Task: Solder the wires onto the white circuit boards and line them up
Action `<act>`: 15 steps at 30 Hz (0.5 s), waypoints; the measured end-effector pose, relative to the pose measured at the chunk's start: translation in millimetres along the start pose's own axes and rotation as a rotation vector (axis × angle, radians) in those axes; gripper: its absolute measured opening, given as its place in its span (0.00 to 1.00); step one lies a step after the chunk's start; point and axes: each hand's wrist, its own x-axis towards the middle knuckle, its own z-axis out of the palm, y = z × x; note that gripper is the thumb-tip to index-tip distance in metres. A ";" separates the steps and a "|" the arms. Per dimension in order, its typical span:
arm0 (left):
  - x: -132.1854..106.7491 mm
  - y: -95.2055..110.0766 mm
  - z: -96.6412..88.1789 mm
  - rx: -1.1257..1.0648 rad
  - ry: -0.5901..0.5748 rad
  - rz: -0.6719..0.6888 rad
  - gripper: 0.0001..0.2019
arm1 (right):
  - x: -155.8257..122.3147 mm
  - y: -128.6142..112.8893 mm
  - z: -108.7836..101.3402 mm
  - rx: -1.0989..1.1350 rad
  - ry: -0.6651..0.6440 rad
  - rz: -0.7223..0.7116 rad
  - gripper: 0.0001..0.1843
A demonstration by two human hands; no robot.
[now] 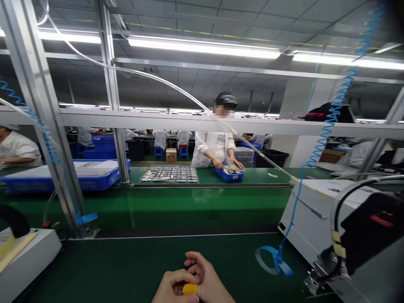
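At the bottom middle, my two hands meet over the dark green worktop [126, 269]. My left hand [172, 288] is closed, with thumb and bent fingers around a small yellow finger cot [190, 289]. The cot lies against the base of my right hand [206, 275]; whether it sits on a finger is hidden. My right hand is turned palm inward, its fingers loosely curled and slightly apart, with nothing visible in them. A blue wrist strap [274, 261] on a coiled cord lies to the right of my hands.
A white machine [311, 214] with a black hose fitting stands at right, another white device [31, 252] at left. Across the green conveyor [202, 206], a co-worker [205, 147] handles a blue bin [232, 176]. A parts tray [169, 174] lies beside it. Metal posts [47, 105] frame the bench.
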 end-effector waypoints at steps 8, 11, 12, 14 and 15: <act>-14.2 29.6 -23.3 -0.025 0.344 0.095 0.14 | -1.9 1.2 -22.3 0.001 0.033 -0.111 0.32; -14.8 30.4 -11.8 -0.043 0.219 0.066 0.21 | 0.1 4.9 -22.0 -0.029 0.029 -0.131 0.32; -13.4 28.3 -4.0 -0.049 0.162 0.079 0.21 | 0.3 6.7 -20.0 -0.060 0.024 -0.141 0.32; -9.4 22.6 11.9 -0.046 0.091 0.117 0.18 | -0.4 10.0 -15.3 -0.135 0.014 -0.157 0.32; -7.4 19.6 18.3 -0.037 0.085 0.124 0.15 | -1.1 11.2 -13.1 -0.167 0.009 -0.163 0.32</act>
